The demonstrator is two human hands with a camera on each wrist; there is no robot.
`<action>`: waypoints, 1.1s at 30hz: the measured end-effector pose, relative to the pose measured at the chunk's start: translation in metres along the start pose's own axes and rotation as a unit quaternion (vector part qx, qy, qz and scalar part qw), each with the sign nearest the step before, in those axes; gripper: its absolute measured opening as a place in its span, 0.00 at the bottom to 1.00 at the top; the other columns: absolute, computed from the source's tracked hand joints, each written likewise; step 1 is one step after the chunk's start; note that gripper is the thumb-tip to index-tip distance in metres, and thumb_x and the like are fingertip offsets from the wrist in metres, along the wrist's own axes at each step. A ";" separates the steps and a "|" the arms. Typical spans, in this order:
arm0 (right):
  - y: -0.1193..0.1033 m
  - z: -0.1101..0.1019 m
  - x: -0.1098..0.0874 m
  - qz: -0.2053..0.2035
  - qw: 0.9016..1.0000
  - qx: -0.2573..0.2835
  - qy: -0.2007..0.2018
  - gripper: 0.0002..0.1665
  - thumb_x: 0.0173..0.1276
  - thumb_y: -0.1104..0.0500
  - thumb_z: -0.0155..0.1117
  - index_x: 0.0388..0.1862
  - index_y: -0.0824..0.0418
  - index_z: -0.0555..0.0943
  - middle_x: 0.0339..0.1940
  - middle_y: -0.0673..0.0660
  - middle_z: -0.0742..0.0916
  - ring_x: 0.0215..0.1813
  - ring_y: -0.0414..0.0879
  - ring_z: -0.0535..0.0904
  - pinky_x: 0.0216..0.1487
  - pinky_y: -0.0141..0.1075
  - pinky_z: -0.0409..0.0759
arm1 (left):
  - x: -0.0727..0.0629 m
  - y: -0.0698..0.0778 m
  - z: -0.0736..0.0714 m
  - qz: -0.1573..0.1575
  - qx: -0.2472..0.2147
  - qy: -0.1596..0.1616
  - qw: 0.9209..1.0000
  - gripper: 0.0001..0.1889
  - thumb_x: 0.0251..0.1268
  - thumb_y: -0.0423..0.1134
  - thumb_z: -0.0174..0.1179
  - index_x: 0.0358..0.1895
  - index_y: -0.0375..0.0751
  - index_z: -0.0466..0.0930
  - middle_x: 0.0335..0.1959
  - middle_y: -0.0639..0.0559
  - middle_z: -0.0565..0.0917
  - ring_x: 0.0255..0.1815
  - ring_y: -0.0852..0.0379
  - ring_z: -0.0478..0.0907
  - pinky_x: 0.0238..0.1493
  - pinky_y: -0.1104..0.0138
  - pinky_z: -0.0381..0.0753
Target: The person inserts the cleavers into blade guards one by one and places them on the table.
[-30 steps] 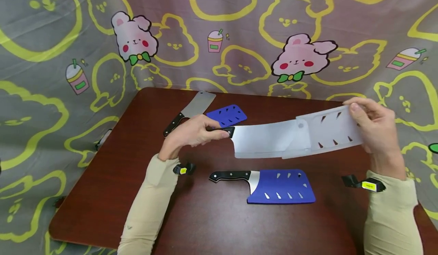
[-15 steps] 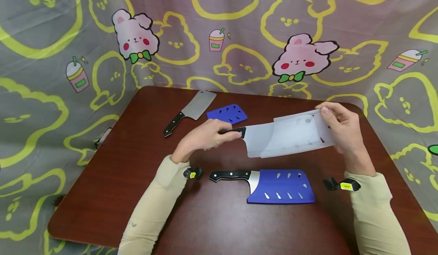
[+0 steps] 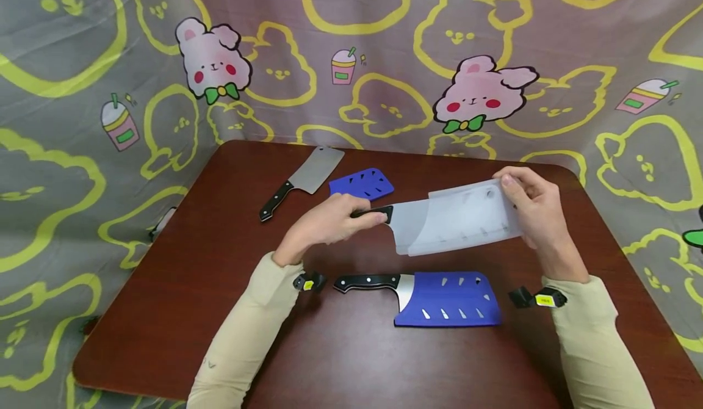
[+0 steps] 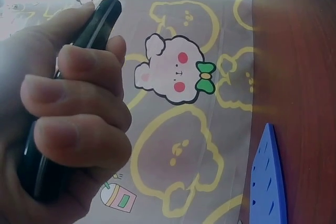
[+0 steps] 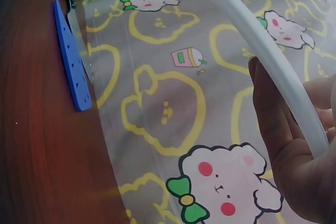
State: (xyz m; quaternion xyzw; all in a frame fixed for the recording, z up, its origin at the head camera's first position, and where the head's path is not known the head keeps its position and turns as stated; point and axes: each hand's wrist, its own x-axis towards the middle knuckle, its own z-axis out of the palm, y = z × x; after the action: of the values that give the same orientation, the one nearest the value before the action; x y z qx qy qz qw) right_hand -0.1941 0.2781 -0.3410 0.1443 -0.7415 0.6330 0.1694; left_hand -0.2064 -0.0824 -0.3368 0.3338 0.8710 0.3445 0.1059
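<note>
My left hand (image 3: 335, 218) grips the black handle of a cleaver (image 3: 407, 217), its fingers curled round it in the left wrist view. The blade is held above the table, pointing right. Most of it lies inside a translucent white blade cover (image 3: 461, 217); a strip of bare metal shows near the handle. My right hand (image 3: 538, 213) pinches the cover's far end between thumb and fingers; in the right wrist view the cover (image 5: 286, 74) appears edge-on. Below both hands, a second cleaver with a black handle (image 3: 369, 282) lies on the table in a blue blade cover (image 3: 453, 299).
Farther back on the brown table (image 3: 181, 287) lies an uncovered cleaver (image 3: 313, 171), its handle toward the near left. Beside it is a loose blue blade cover (image 3: 364, 183) with slots. A patterned curtain (image 3: 384, 43) hangs behind the table.
My right hand has moved left, sliding the white cover over the cleaver's blade from its tip to near the handle. My left hand has shifted slightly right, keeping its grip.
</note>
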 end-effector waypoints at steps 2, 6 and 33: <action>0.001 0.000 0.000 0.006 1.000 0.009 -0.003 0.14 0.73 0.61 0.57 0.49 0.72 0.79 0.35 0.50 0.85 0.34 0.40 0.82 0.26 0.31 0.82 | 0.001 0.000 -0.001 0.000 0.000 -0.003 1.000 0.23 0.71 0.57 0.54 0.21 0.47 0.68 0.14 0.56 0.68 0.15 0.59 0.68 0.23 0.67 0.63; 0.003 0.005 0.000 0.024 0.999 0.020 -0.023 0.14 0.74 0.59 0.57 0.50 0.69 0.78 0.36 0.50 0.84 0.35 0.41 0.82 0.26 0.34 0.83 | 0.001 -0.002 -0.005 -0.015 0.005 -0.003 1.000 0.24 0.71 0.57 0.54 0.20 0.46 0.67 0.13 0.56 0.67 0.14 0.59 0.68 0.23 0.67 0.63; 0.000 0.014 -0.007 0.062 0.979 -0.146 -0.128 0.16 0.75 0.56 0.56 0.57 0.61 0.76 0.48 0.46 0.79 0.41 0.42 0.82 0.34 0.37 0.83 | -0.001 0.004 0.002 -0.022 0.014 -0.001 1.000 0.22 0.70 0.58 0.55 0.24 0.47 0.75 0.15 0.52 0.78 0.20 0.50 0.81 0.27 0.64 0.69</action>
State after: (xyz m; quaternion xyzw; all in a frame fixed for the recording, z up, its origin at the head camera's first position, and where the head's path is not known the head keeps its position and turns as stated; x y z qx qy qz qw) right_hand -0.1892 0.2643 -0.3459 0.1512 -0.8488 0.5040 0.0526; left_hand -0.2032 -0.0797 -0.3356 0.3165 0.8829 0.3293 0.1092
